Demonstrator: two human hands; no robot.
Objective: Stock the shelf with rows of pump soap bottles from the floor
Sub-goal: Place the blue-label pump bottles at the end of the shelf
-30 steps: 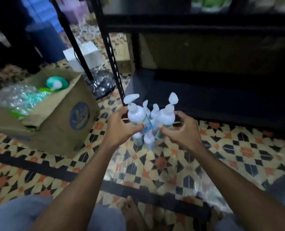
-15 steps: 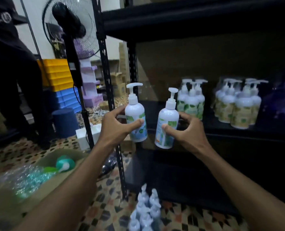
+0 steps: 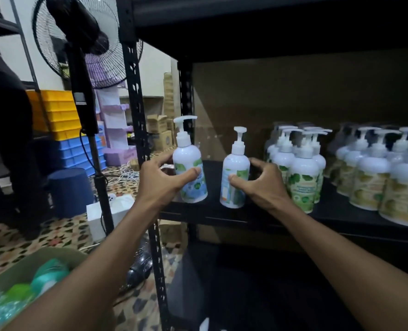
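The black shelf (image 3: 222, 218) is being filled from the right, so its bare left end is being used for the next row. The stocked bottles (image 3: 301, 177) are being kept upright in tight rows. Two more are being brought in together, probably to save trips: the left bottle (image 3: 190, 170) is being gripped round its body by the left hand (image 3: 160, 182), and the right bottle (image 3: 235, 177) by the right hand (image 3: 265, 185), fingers wrapped round each. Long axes are being held near vertical, tops leaning slightly apart, bases at the board, contact unclear. The left spout is pointing right; the right spout's direction cannot be told.
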